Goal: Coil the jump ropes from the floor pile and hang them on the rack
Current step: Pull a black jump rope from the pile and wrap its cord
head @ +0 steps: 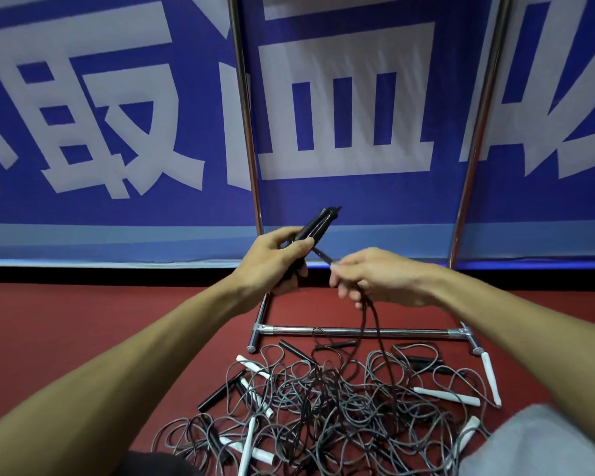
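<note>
While your left grip [272,259] clamps two black handles [318,223] and your right grip [378,280] pinches the cord [323,255], coiling's barely begun; pile's [323,400] huge; visible rack [409,333] looks bare.

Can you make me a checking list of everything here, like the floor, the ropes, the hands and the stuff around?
Surface: dark red floor.
Job's things: tangled pile of grey and dark jump ropes on the floor, black and white handles mixed in; shiny metal rack behind it, with no rope on the part in view.
Clutter: nothing seen.
Grips: left hand holds two black rope handles; right hand pinches the dark cord, which trails down into the pile.
Cables: nothing seen besides rope cords.
Surroundings: blue banner with big white characters; grey cloth at lower right.
</note>
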The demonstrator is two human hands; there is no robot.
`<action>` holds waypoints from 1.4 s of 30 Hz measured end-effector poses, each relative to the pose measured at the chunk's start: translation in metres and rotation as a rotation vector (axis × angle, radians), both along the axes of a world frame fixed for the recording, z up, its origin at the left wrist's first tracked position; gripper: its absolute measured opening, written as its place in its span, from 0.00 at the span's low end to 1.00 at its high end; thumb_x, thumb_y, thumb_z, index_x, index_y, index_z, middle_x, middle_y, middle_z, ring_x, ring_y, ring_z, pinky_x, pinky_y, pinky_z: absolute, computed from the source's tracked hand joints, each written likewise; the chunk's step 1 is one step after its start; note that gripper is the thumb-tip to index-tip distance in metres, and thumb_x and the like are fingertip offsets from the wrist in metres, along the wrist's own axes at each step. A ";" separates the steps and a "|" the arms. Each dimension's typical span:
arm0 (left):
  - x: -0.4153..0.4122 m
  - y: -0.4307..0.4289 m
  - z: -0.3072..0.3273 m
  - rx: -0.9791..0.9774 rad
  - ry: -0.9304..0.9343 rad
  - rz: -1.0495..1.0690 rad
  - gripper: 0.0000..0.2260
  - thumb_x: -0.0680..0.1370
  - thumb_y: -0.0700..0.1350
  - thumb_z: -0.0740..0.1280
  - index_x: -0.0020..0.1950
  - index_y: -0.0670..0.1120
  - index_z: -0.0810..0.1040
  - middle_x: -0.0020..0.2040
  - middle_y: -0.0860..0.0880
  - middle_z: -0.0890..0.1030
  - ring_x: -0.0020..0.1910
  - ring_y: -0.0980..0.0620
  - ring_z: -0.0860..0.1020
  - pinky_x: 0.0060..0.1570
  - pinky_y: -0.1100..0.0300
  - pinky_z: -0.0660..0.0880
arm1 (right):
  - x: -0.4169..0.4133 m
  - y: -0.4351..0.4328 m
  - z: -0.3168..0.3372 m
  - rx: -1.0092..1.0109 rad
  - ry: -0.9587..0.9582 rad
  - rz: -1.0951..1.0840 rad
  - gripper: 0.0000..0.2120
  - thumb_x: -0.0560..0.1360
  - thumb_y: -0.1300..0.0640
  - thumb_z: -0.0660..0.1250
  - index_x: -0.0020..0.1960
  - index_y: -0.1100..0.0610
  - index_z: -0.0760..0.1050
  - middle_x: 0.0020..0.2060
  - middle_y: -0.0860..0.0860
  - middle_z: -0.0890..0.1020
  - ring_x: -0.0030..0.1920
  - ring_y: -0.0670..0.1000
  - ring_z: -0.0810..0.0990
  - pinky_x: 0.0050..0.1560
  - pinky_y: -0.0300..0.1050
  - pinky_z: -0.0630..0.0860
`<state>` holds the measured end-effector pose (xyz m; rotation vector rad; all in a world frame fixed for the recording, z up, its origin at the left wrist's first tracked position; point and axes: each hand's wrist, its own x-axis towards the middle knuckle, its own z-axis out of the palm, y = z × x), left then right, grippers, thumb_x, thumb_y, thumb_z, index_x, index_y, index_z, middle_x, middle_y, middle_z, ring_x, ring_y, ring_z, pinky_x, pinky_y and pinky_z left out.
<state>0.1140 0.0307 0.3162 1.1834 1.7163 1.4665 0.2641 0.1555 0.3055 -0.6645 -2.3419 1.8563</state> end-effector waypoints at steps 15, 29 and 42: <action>-0.042 -0.019 -0.022 -0.566 0.540 0.061 0.26 0.74 0.61 0.68 0.47 0.36 0.77 0.35 0.42 0.76 0.24 0.50 0.71 0.22 0.64 0.67 | -0.006 -0.010 0.004 0.978 -0.122 0.287 0.11 0.78 0.67 0.57 0.51 0.56 0.75 0.39 0.48 0.81 0.36 0.45 0.79 0.40 0.37 0.73; 0.017 -0.009 -0.008 -0.377 0.850 -0.283 0.16 0.73 0.54 0.73 0.32 0.48 0.73 0.27 0.52 0.69 0.27 0.53 0.65 0.29 0.61 0.63 | -0.003 0.013 0.006 0.741 0.296 -0.206 0.05 0.73 0.62 0.71 0.43 0.53 0.82 0.33 0.42 0.80 0.29 0.38 0.76 0.37 0.28 0.69; -0.002 -0.009 -0.005 -0.126 -0.035 -0.117 0.21 0.78 0.38 0.63 0.67 0.55 0.68 0.31 0.45 0.73 0.25 0.51 0.64 0.25 0.62 0.60 | -0.001 -0.006 -0.007 0.473 0.040 -0.025 0.10 0.80 0.56 0.64 0.42 0.57 0.80 0.28 0.45 0.79 0.26 0.45 0.71 0.27 0.35 0.69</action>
